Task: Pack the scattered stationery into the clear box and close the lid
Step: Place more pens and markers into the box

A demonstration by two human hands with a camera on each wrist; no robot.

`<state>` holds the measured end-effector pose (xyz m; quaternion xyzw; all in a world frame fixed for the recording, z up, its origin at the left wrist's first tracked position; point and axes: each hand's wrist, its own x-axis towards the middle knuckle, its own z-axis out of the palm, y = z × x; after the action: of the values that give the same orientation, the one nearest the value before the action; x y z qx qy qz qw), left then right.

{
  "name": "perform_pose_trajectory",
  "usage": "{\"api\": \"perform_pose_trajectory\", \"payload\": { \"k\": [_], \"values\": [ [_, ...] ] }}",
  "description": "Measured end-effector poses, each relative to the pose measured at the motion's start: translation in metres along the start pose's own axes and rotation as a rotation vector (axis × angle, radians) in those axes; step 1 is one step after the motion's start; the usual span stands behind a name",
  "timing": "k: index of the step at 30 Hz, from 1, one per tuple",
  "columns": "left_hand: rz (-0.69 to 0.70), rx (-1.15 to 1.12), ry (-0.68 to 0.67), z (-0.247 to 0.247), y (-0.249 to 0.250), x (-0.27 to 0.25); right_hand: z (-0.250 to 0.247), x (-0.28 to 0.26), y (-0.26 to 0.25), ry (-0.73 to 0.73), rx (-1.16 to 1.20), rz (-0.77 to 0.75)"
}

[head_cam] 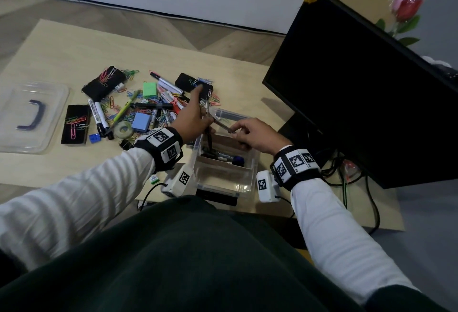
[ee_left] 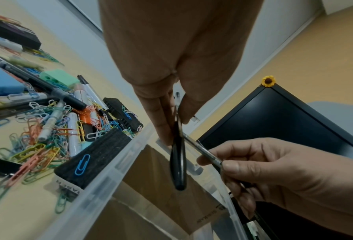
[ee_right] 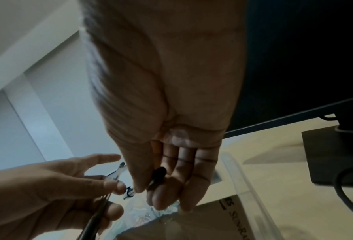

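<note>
The clear box (head_cam: 252, 171) stands at the table's near edge with dark markers (head_cam: 224, 156) lying inside. My left hand (head_cam: 206, 120) pinches a black pen (ee_left: 178, 164) that hangs tip-down over the box (ee_left: 101, 191). My right hand (head_cam: 238, 131), just right of it above the box, pinches a thin silvery pen (head_cam: 223, 125) slanting toward the left hand. The two pens cross between the hands. In the right wrist view my right hand's fingertips (ee_right: 161, 199) hold that pen's dark end (ee_right: 159, 173). Pens, markers and coloured paper clips (head_cam: 148, 105) lie scattered behind the box.
The clear lid (head_cam: 14, 105) with a dark handle lies at the far left. Black erasers (head_cam: 75, 124), a green block (head_cam: 150, 89), a blue eraser (head_cam: 141, 122) and a tape roll (head_cam: 124, 129) sit in the pile. A black monitor (head_cam: 359, 88) and cables (head_cam: 347, 177) crowd the right.
</note>
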<state>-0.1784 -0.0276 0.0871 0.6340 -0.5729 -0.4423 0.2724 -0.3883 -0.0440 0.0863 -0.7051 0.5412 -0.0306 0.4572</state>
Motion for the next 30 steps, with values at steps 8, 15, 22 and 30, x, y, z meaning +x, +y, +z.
{"api": "perform_pose_trajectory", "payload": {
  "k": [8,15,22,30],
  "values": [
    [-0.014,0.012,0.082,0.000,-0.003,-0.001,0.002,-0.009,0.009,0.025,0.028,0.029],
    [0.079,0.273,0.008,0.014,-0.017,-0.003,-0.002,-0.008,0.032,0.109,0.054,0.079],
    [0.196,0.490,-0.119,0.051,-0.016,-0.006,0.003,-0.006,0.041,0.128,0.063,0.095],
    [0.441,0.996,-0.180,0.062,-0.023,-0.004,0.007,-0.011,0.041,0.136,0.015,0.096]
  ]
}}
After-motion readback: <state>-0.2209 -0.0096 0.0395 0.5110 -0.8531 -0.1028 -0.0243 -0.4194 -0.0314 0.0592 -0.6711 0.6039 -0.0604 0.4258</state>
